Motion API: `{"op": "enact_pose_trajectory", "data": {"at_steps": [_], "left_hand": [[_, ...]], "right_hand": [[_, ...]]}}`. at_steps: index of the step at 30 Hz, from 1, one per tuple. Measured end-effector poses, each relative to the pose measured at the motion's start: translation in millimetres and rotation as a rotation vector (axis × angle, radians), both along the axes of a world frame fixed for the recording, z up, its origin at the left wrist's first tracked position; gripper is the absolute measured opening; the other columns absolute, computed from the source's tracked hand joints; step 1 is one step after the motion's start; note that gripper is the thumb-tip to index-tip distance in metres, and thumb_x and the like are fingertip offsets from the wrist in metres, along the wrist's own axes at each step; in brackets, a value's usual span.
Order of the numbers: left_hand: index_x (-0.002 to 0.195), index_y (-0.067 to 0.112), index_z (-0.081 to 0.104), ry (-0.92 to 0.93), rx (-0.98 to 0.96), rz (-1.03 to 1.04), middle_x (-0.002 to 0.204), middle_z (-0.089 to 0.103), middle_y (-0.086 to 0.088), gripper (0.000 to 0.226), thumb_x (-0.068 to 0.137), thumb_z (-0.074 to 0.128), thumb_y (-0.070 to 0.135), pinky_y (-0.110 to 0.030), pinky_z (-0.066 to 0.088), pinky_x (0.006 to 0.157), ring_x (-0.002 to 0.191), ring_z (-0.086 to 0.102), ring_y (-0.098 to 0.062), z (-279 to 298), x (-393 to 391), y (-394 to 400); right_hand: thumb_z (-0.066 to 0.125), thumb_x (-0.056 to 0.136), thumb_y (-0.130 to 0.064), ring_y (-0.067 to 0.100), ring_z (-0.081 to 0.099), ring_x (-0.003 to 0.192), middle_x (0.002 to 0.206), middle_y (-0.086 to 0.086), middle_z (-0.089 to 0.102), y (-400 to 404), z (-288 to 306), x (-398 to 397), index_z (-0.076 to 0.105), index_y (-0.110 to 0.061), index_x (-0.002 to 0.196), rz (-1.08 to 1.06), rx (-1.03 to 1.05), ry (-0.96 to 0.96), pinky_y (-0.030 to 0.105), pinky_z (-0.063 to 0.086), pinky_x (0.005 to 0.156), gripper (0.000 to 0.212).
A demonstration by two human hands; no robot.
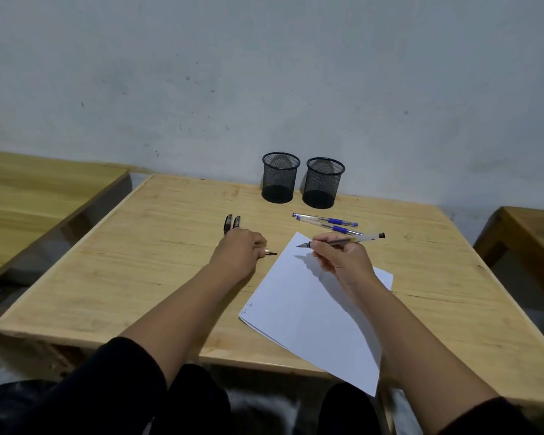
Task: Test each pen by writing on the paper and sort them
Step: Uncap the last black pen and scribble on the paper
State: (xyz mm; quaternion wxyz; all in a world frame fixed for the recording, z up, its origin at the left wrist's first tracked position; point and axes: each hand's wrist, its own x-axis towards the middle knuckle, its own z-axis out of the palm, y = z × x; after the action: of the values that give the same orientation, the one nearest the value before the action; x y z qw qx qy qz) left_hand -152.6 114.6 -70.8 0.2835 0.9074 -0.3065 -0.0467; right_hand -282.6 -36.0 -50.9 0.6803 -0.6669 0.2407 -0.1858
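My right hand (pixel 339 260) grips a clear-barrelled pen (pixel 358 239) with a black end, its uncapped tip pointing left just above the top corner of the white paper (pixel 308 312). My left hand (pixel 239 251) rests on the table with fingers curled around a small dark pen cap (pixel 270 253) that sticks out to the right. Two black pens (pixel 232 222) lie side by side just beyond my left hand. Two blue capped pens (pixel 330 223) lie beyond the paper. Two black mesh cups (pixel 280 177), (pixel 323 182) stand at the table's far edge.
The wooden table (pixel 139 262) stands against a grey wall. Another wooden surface (pixel 29 196) lies to the left across a gap, and a third (pixel 534 233) to the right. Faint scribbles mark the paper's left edge.
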Motion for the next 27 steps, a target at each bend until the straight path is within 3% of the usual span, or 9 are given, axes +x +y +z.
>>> {"op": "enact_pose_trajectory", "data": {"at_steps": [2,5,7,9,11,15,19,23,27], "left_hand": [[0.109,0.016,0.066,-0.026,-0.050,0.001,0.112,0.068,-0.005,0.023,0.087,0.059,0.020,-0.024,0.045,0.090,0.105,0.059,-0.017,4,-6,6],[0.105,0.016,0.068,-0.046,-0.159,-0.011,0.110,0.066,-0.002,0.019,0.088,0.058,0.016,0.001,0.036,0.073,0.093,0.056,-0.010,12,-29,26],[0.101,0.020,0.070,-0.040,-0.186,-0.028,0.108,0.067,0.002,0.017,0.087,0.060,0.018,-0.001,0.034,0.076,0.095,0.057,-0.009,11,-48,44],[0.098,0.024,0.071,-0.014,-0.180,-0.045,0.105,0.069,0.007,0.016,0.085,0.062,0.021,-0.012,0.037,0.086,0.100,0.056,-0.008,4,-63,63],[0.096,0.026,0.072,-0.008,-0.172,-0.072,0.100,0.070,0.011,0.016,0.083,0.064,0.019,-0.005,0.034,0.083,0.095,0.054,-0.001,-6,-73,76],[0.096,0.023,0.072,-0.042,-0.195,-0.067,0.097,0.072,0.010,0.017,0.081,0.068,0.018,-0.008,0.034,0.082,0.092,0.054,0.001,-21,-81,83],[0.094,0.021,0.072,-0.070,-0.223,-0.061,0.095,0.072,0.008,0.015,0.080,0.069,0.018,-0.009,0.036,0.080,0.093,0.057,-0.005,-26,-81,84],[0.094,0.020,0.073,-0.079,-0.227,-0.057,0.095,0.071,0.008,0.016,0.079,0.070,0.018,0.005,0.029,0.079,0.091,0.052,0.001,-26,-80,85],[0.092,0.021,0.073,-0.055,-0.249,-0.055,0.094,0.072,0.007,0.015,0.078,0.071,0.018,0.003,0.031,0.080,0.093,0.056,-0.002,-27,-80,86]], "right_hand": [[0.065,0.083,-0.008,0.013,0.046,0.056,0.062,0.004,0.055,6,1,-1,0.067,-0.011,0.077,0.026,-0.015,0.018,0.022,0.039,0.055,0.007],[0.061,0.087,-0.010,0.012,0.045,0.047,0.058,0.005,0.053,21,1,-8,0.059,-0.008,0.079,0.085,0.061,0.003,0.018,0.039,0.044,0.008],[0.057,0.090,-0.007,0.013,0.047,0.041,0.057,0.008,0.056,33,-1,-14,0.056,-0.004,0.082,0.139,0.171,-0.032,0.021,0.037,0.037,0.008],[0.055,0.091,-0.005,0.016,0.050,0.039,0.058,0.012,0.059,42,-7,-17,0.057,-0.001,0.083,0.193,0.237,-0.042,0.023,0.035,0.034,0.010],[0.054,0.092,-0.006,0.017,0.051,0.040,0.061,0.015,0.061,48,-14,-17,0.061,0.000,0.085,0.244,0.243,-0.036,0.022,0.033,0.034,0.012],[0.057,0.086,0.002,0.014,0.045,0.042,0.057,0.011,0.057,54,-20,-18,0.064,-0.003,0.086,0.297,0.048,0.042,0.020,0.034,0.039,0.009],[0.055,0.087,-0.004,0.012,0.042,0.043,0.047,-0.001,0.052,59,-21,-13,0.062,-0.004,0.082,0.317,-0.150,0.105,0.020,0.034,0.042,0.009],[0.050,0.088,-0.007,0.013,0.050,0.042,0.053,0.005,0.060,67,-17,-2,0.058,-0.002,0.079,0.385,-0.327,0.078,0.021,0.042,0.046,0.012],[0.054,0.083,-0.007,0.010,0.051,0.052,0.060,0.007,0.058,71,-25,2,0.059,-0.008,0.076,0.402,-0.424,0.084,0.025,0.043,0.054,0.008]]}}
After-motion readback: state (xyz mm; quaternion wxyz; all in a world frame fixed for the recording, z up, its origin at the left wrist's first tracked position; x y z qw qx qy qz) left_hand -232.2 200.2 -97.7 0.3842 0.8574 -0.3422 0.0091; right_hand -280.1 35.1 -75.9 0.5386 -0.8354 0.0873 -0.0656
